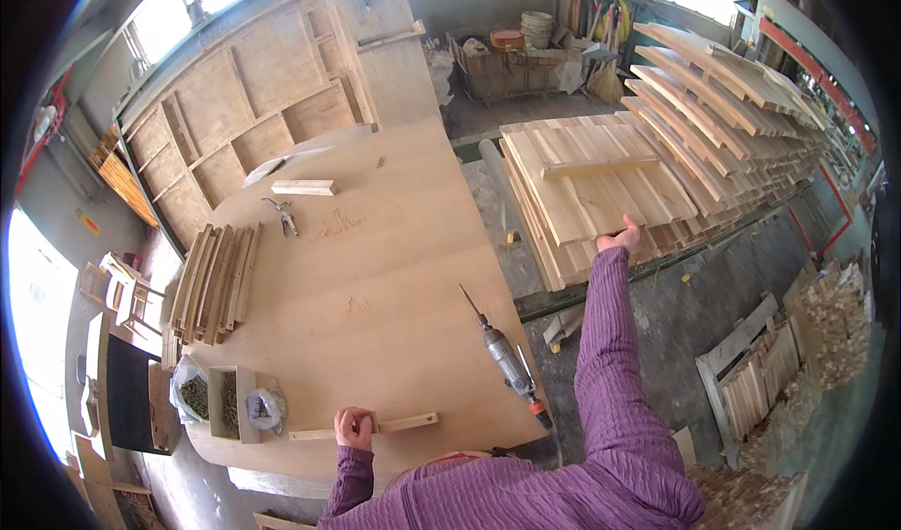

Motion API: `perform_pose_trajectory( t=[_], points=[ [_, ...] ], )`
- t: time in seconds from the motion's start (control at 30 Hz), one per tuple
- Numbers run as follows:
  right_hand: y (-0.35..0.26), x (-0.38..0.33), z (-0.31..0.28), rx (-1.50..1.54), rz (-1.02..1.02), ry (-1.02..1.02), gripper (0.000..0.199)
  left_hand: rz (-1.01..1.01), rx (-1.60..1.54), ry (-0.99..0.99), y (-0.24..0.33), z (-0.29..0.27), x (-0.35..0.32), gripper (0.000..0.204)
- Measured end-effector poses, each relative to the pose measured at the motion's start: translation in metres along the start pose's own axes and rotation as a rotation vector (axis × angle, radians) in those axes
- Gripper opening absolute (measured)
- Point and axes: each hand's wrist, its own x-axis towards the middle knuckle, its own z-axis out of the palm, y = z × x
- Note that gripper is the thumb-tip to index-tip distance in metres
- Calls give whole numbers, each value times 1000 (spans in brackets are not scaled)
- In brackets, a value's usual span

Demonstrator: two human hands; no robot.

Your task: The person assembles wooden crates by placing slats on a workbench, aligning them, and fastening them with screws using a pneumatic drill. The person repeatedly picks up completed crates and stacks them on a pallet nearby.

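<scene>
My left hand (355, 428) is closed around a narrow wooden strip (411, 422) near the front edge of the big workbench (404, 267). Its fingers curl over the strip, so anything small inside them is hidden. Off to the right, my right arm is stretched out, and my right hand (619, 237) grips the near edge of a wooden panel (582, 201), with the thumb on top. The panel is the top one of a pile, and a wooden batten (601, 166) lies across it. A grey air drill (508, 361) with a long bit rests on the bench between my arms.
On the bench's left are stacked battens (218, 281), a box of screws (225, 403), plastic bags of small hardware (267, 408), pliers (282, 216) and a short wood block (304, 187). Tall panel stacks (723, 117) stand at the right. Offcuts (751, 389) lie on the floor.
</scene>
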Motion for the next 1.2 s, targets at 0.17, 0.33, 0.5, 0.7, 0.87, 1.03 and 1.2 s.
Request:
perform_pose_trajectory(
  t=[0.17,0.33,0.5,0.7,0.87,1.03,1.2],
  points=[
    [-3,-4,5,-164,-133,71,42,-48,-37,-12,0,-1,-2,6],
    [-4,1,5,-173,-191,70,43,-2,2,6,4,1,0,6],
    [-7,4,-11,-165,-120,36,46,-4,10,-11,7,0,-1,6],
    [-12,1,-14,-145,-111,31,47,35,-30,14,10,3,1,6],
    [-13,-1,-14,-136,-121,57,45,48,-10,23,6,5,-1,7],
    [-13,-3,-18,-153,-154,125,43,60,-7,40,3,6,-1,7],
    [-18,-1,-19,-139,-130,137,43,49,9,34,5,5,-1,8]
  ],
)
